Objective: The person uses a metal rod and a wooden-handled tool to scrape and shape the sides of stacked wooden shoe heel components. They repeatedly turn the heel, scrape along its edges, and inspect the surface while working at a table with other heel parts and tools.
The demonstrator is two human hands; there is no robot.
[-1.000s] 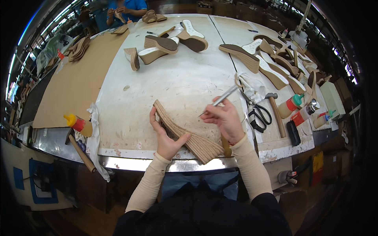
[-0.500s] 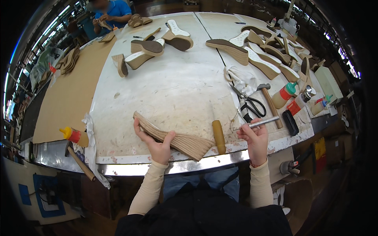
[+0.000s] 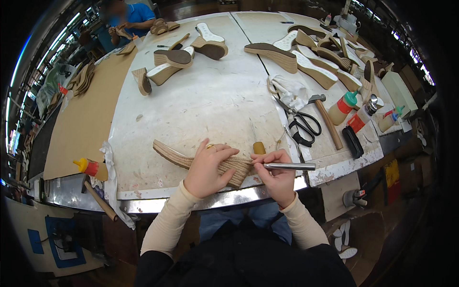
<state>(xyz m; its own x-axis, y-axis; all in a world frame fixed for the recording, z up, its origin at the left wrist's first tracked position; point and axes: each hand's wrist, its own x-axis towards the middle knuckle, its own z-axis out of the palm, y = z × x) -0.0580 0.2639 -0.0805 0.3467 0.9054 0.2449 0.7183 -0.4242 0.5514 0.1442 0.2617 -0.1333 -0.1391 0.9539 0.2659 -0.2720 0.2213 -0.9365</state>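
A rope-wrapped wedge shoe sole [image 3: 171,156] lies tilted along the near edge of the table, its thick heel end to the right. Over its heel half rests my left hand [image 3: 206,168], fingers across the upper side and thumb on the near side, closed on it. My right hand [image 3: 276,178] pinches a slim silver pen-like metal tool [image 3: 299,166]. Its tip end meets the heel end of the sole, though my fingers partly hide the contact. Just beyond my right fingers lies an awl with a yellowish wooden handle [image 3: 258,147], its lower part covered.
Scissors [image 3: 306,122], a hammer [image 3: 329,122], a black case [image 3: 353,143] and glue bottles [image 3: 342,109] lie to the right. More wedge soles [image 3: 272,56] are spread at the back. A yellow-capped bottle [image 3: 93,168] stands left. A person in blue [image 3: 136,16] works far left.
My right hand has brought the silver tool leftward to the sole's heel end. My left hand has moved from under the sole's middle to over its heel half. The sole has shifted slightly left.
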